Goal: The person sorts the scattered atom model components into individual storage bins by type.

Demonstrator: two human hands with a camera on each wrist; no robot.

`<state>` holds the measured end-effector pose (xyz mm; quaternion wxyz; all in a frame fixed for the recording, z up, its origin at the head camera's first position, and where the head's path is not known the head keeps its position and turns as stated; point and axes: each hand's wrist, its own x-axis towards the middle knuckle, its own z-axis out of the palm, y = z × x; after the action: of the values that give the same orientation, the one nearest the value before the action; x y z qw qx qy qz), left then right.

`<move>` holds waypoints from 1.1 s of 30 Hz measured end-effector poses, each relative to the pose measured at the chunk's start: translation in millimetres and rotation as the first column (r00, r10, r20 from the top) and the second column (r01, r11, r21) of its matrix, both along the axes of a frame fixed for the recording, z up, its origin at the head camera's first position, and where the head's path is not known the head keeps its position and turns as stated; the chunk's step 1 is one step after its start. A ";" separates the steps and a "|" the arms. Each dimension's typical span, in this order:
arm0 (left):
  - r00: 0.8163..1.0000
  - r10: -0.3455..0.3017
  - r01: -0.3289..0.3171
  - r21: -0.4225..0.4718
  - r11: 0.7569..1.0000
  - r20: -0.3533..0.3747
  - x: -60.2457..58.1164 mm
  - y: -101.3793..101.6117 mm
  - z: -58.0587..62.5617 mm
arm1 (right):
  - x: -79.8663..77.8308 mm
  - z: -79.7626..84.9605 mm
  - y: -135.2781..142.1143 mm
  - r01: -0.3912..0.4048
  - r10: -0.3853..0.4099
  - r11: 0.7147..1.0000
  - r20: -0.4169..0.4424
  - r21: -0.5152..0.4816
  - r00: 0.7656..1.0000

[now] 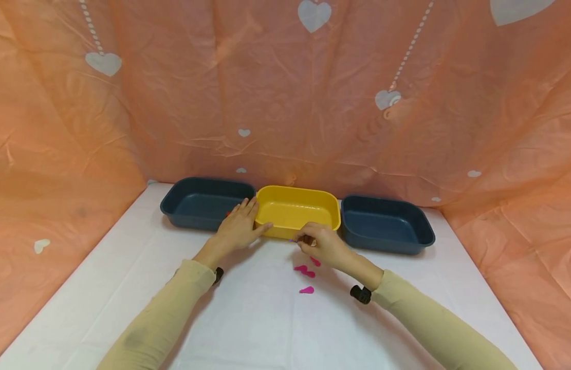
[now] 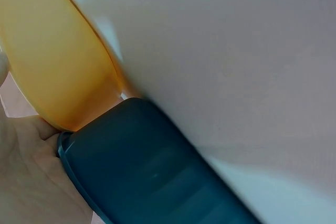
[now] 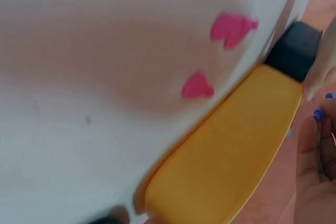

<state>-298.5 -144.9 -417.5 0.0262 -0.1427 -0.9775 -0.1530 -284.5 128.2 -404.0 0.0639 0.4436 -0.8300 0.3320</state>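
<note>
1. Left hand [image 1: 239, 226] – fingers straight, thumb spread – is resting across the leftmost dark-blue rectangular plastic tray [image 1: 197, 203] and the yellow rectangular plastic tray [image 1: 294, 211], likely steadying both.
2. Right hand [image 1: 327, 246] is pinching small rounded blue pieces [image 3: 318, 114] by the yellow tray's near wall; count unclear.
3. Flat teardrop-shaped pink pieces [image 1: 307, 290] are lying on white cloth [image 1: 248, 308], probably for easy reach.
4. No readable brands, labels showing.
</note>
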 end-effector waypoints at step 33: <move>1.000 -0.003 0.003 -0.022 1.000 0.020 1.4 1.1 3.3 | -87.3 2.3 -26.4 0.255 -0.281 0.948 0.122 0.193 0.952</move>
<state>-297.1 -143.8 -414.2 0.0148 -0.1430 -0.9791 -0.1439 -371.8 101.8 -401.7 0.0075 0.3046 -0.9109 0.2783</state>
